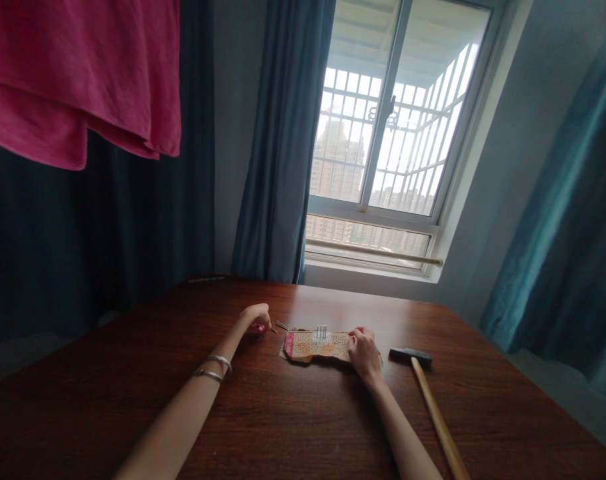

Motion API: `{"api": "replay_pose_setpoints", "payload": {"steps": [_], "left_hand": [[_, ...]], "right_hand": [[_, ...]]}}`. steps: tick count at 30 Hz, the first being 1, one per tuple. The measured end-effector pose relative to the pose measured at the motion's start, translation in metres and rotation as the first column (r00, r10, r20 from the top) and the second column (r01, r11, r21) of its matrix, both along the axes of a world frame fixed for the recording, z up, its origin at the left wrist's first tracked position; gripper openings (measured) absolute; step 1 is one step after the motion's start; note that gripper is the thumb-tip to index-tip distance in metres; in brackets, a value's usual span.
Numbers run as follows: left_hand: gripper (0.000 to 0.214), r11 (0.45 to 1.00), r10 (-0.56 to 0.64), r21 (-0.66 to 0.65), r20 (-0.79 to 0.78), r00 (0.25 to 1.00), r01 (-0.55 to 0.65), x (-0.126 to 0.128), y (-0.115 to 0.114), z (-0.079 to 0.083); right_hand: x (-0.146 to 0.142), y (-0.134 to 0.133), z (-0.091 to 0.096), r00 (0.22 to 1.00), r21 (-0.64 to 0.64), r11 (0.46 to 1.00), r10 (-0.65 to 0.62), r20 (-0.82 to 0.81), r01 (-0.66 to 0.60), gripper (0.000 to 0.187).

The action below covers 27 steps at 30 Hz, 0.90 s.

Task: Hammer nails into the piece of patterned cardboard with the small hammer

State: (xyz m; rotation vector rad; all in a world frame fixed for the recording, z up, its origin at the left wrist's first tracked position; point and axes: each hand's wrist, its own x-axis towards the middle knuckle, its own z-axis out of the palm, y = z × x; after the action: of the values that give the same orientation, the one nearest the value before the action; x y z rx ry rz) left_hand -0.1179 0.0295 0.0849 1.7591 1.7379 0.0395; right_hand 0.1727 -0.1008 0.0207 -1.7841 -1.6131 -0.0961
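Note:
A flat, worn piece of board or cardboard (303, 348) lies on the table, covered with dark dots or holes and coloured pink at its left end. Several thin metal nails (321, 331) stand upright in a whitish patch near its middle. My right hand (363, 350) is closed over the board's right part. To the left of the board, my left hand (257, 318) is low over the table with its fingers curled together. A small thin brownish piece shows at its fingertips, too small to name. Close by lie a few thin grey nails (283, 325).
A hammer (437, 417) with a wooden handle and dark head lies right of the board. Everything rests on a brown wooden table (293, 427). Behind it are a barred window (383, 133) and blue curtains (283, 153). A pink cloth (83, 73) hangs at upper left.

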Motion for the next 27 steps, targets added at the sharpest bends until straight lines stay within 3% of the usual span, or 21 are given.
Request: {"api": "replay_pose_setpoints", "payload": {"steps": [3, 7, 10, 13, 18, 23, 27], "left_hand": [[0.022, 0.99, -0.135, 0.052, 0.183, 0.974, 0.128, -0.002, 0.002, 0.008], [0.026, 0.916, -0.4, 0.223, 0.496, 0.77, 0.333, 0.013, -0.003, 0.021], [0.031, 0.875, -0.485, 0.322, 0.586, 0.649, 0.362, 0.038, -0.013, 0.026], [0.034, 0.855, -0.518, 0.366, 0.627, 0.582, 0.366, 0.061, -0.024, 0.024], [0.035, 0.841, -0.54, 0.426, 0.633, 0.554, 0.333, 0.088, -0.037, 0.01], [0.036, 0.831, -0.551, 0.464, 0.609, 0.571, 0.307, 0.11, -0.044, -0.006], [0.039, 0.818, -0.563, 0.489, 0.571, 0.598, 0.303, 0.118, -0.048, -0.008]], "right_hand": [[-0.001, 0.003, 0.0, 0.999, 0.048, 0.999, 0.015, -0.047, -0.013, 0.023], [-0.009, 0.007, 0.001, 0.973, 0.135, 0.985, 0.134, -0.189, -0.109, 0.024], [-0.019, 0.008, 0.005, 0.89, 0.185, 0.958, 0.272, -0.366, -0.217, 0.023], [-0.028, 0.007, 0.01, 0.76, 0.209, 0.926, 0.378, -0.528, -0.315, 0.026], [-0.035, 0.002, 0.019, 0.625, 0.229, 0.895, 0.434, -0.649, -0.383, 0.039], [-0.035, 0.002, 0.019, 0.601, 0.259, 0.899, 0.43, -0.674, -0.352, 0.039], [-0.032, 0.005, 0.013, 0.625, 0.272, 0.912, 0.409, -0.664, -0.308, 0.036]]}}
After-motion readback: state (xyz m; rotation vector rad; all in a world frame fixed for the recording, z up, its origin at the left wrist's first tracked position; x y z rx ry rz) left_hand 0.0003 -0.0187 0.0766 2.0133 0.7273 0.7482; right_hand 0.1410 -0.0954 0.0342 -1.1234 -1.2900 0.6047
